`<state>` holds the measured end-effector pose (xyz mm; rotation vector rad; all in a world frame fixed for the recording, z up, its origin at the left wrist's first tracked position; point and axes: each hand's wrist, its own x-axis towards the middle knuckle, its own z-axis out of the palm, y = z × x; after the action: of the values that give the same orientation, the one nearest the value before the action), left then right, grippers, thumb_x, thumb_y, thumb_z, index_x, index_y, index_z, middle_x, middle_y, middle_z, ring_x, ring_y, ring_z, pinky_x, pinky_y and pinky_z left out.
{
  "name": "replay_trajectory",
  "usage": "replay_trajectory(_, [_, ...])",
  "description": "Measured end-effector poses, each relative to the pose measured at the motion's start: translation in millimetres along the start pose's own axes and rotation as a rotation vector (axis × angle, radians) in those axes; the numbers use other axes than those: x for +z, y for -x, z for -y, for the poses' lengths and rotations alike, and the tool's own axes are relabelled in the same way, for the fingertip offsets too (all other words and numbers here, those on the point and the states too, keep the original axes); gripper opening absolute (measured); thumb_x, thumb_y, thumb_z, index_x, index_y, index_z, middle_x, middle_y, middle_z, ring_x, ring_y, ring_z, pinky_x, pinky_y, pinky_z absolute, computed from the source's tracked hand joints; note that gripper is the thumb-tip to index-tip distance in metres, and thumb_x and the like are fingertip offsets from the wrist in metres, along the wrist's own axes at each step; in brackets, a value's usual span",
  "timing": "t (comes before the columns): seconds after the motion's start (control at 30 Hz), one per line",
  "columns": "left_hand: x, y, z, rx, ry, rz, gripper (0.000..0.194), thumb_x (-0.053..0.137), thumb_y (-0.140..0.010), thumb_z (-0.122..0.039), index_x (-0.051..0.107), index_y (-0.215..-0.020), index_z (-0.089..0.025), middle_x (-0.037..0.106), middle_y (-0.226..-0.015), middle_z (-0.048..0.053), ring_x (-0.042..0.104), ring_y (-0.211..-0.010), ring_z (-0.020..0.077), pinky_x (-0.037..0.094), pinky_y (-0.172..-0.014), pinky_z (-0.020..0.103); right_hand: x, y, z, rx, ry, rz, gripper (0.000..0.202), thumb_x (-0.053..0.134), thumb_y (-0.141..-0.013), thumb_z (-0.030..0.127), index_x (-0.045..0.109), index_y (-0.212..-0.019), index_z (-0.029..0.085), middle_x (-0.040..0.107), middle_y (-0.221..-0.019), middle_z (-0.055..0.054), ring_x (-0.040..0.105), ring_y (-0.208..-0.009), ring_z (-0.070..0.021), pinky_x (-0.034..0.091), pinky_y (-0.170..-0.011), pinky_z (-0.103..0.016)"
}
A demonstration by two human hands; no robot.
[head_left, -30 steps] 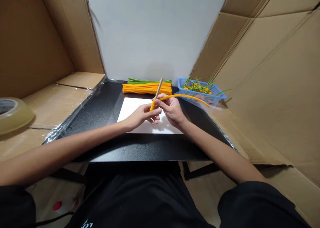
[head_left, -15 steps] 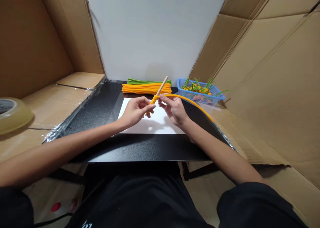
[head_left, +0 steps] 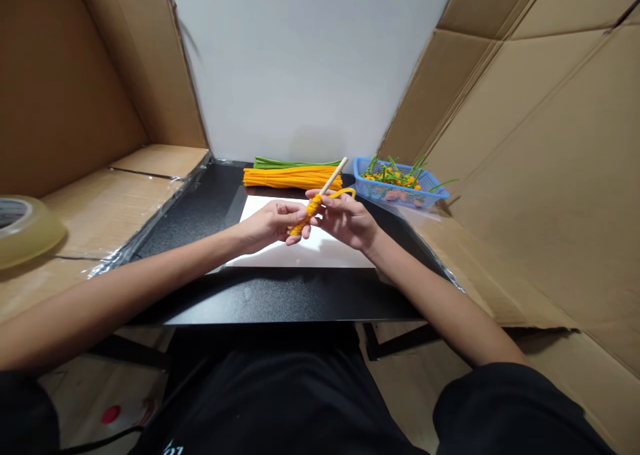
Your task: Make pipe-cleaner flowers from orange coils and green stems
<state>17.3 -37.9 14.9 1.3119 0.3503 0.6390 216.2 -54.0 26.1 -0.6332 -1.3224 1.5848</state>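
Note:
A pale wooden stick (head_left: 334, 175) slants up to the right above the desk. An orange-yellow pipe cleaner (head_left: 314, 206) is wound in tight coils around its lower part. My left hand (head_left: 267, 224) pinches those coils from the left, thumb on top. On the other side, the fingers of my right hand (head_left: 350, 222) close on the upper coils where the stick comes out. A short loose length of the pipe cleaner loops behind the right fingers, its end partly hidden. Beneath both hands lies a white sheet (head_left: 250, 258).
Bundles of orange pipe cleaners (head_left: 285, 177) and green pipe cleaners (head_left: 280, 163) lie at the back of the black desk (head_left: 240, 295). A blue basket (head_left: 373, 187) with green and orange pieces stands back right. A tape roll (head_left: 45, 232) sits left; cardboard walls flank the desk.
The long free tail that arched out to the right is now a short loop near my right hand. More coils show on the stick, and its tip has shifted right.

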Motion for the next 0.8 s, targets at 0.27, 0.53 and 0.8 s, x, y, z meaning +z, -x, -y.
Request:
replay_trajectory(0.27, [0.2, -2, -1, -0.018, -0.243, -0.035, 0.038, 0.075, -0.083, -0.049, 0.073, -0.092, -0.012, 0.074, -0.086, 0.011, 0.062, -0.057, 0.0121, 0.041, -0.048, 0.021, -1, -2, -2, -0.036, 0.062, -0.010, 0.027, 0.087, -0.068, 0.036, 0.078, -0.087, 0.019, 0.067, -0.072, 0.000, 0.057, -0.062, -0.0134, 0.051, -0.060, -0.031])
replay_trajectory(0.53, [3.0, 2, 12, 0.439, -0.820, -0.547, 0.034, 0.085, -0.073, -0.041, 0.067, -0.084, -0.015, 0.073, -0.083, 0.004, 0.068, -0.066, 0.0147, 0.053, -0.058, 0.023, 5, -4, -4, -0.132, 0.106, -0.175, 0.031, 0.096, -0.055, 0.033, 0.076, -0.076, 0.019, 0.068, -0.073, 0.001, 0.057, -0.070, -0.0113, 0.048, -0.071, -0.028])
replay_trajectory(0.8, [9.2, 1, 8, 0.274, -0.561, -0.418, 0.038, 0.082, -0.077, -0.047, 0.071, -0.084, -0.011, 0.073, -0.077, 0.007, 0.071, -0.066, 0.0170, 0.058, -0.062, 0.027, 4, -4, -7, -0.196, 0.087, -0.202, 0.037, 0.094, -0.060, 0.032, 0.059, -0.066, 0.021, 0.062, -0.071, 0.005, 0.053, -0.068, -0.0102, 0.044, -0.068, -0.027])
